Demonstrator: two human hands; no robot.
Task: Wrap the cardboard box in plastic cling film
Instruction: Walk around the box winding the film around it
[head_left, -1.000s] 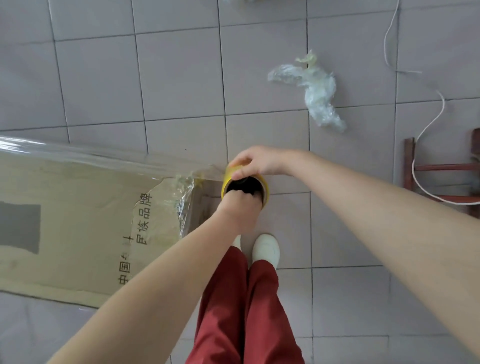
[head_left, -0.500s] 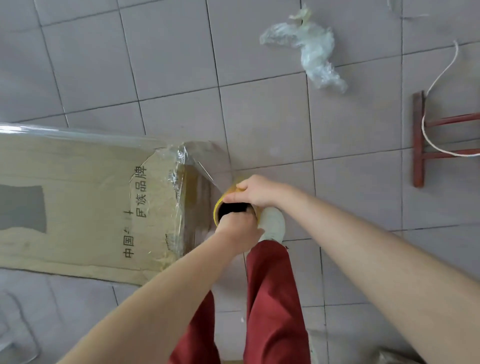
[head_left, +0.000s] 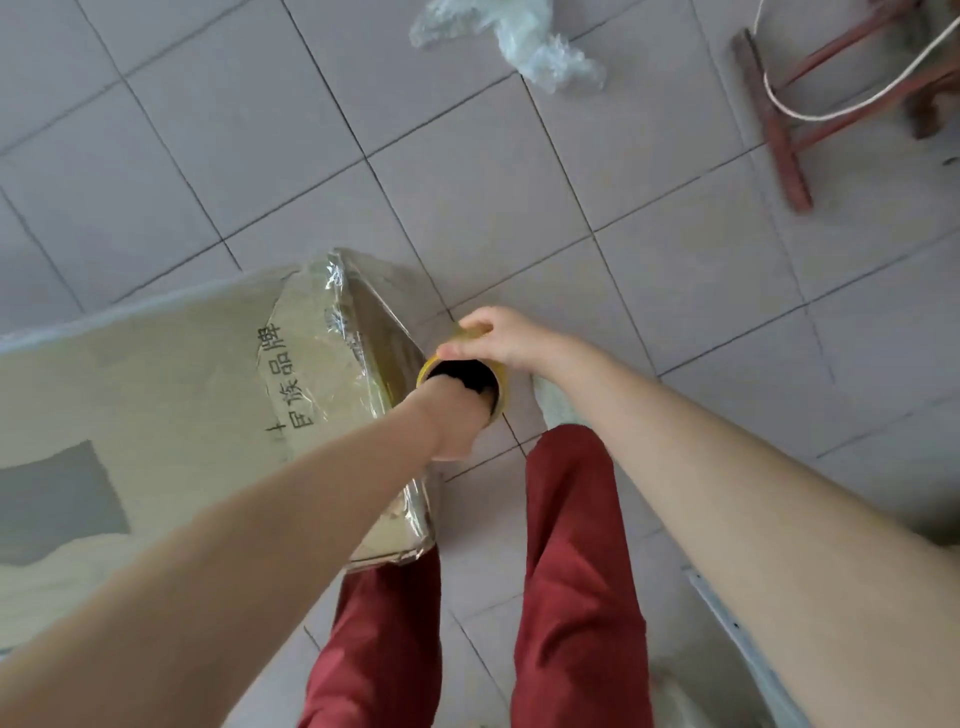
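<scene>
I am gripping the yellow-cored roll of clear cling film (head_left: 502, 391) with both hands: my left hand (head_left: 457, 418) is hooking its fingers inside the dark core, and my right hand (head_left: 501, 338) is pinching the far rim. The roll is hanging just beside the film-covered end of the long brown cardboard box (head_left: 182, 395), which is lying on the grey tiled floor (head_left: 675, 270).

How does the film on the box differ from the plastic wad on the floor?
The film is stretched flat over the box corner; the wad is crumpled into a loose lump. The film clings to the box and leads toward the roll; the wad lies alone on the floor, well apart from the box. Both are clear, shiny plastic.
</scene>
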